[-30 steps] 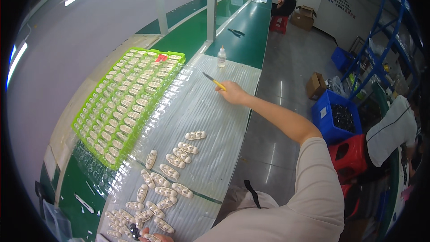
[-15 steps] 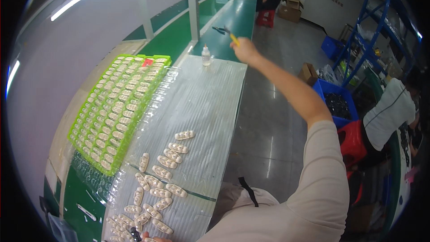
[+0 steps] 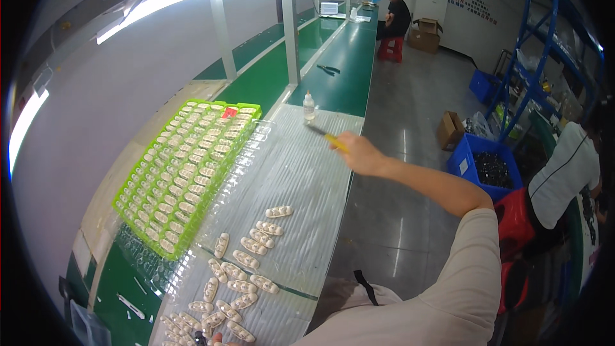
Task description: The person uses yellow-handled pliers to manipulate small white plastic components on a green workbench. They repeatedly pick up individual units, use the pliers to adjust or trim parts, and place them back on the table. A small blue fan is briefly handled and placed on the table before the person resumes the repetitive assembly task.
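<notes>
My right hand point(image 3: 360, 154) is closed around a yellow-handled tool point(image 3: 334, 141) with a slim dark front end, held over the ribbed sheet on the bench. The tool's exact kind is unclear. Just beyond its tip stands a clear dropper bottle point(image 3: 309, 109). At the bottom edge only the fingertips of my left hand point(image 3: 219, 338) show, beside a small black object point(image 3: 200, 337) and among white oval pieces point(image 3: 241, 331). Whether that hand grips anything is hidden. More white oval pieces point(image 3: 245, 259) are strewn up the sheet.
To the left, a green tray point(image 3: 174, 251) holds rows of white pieces, with clear plastic trays point(image 3: 144, 263) under it. Pliers point(image 3: 328, 70) lie farther along the bench. A white-handled cutter point(image 3: 131, 305) rests at lower left. Blue bins point(image 3: 471, 163) and two seated people are around.
My right hand has come back nearer with the yellow-handled tool, from by the pliers to near the bottle. The pliers stay on the bench. The whole view has shifted with my head.
</notes>
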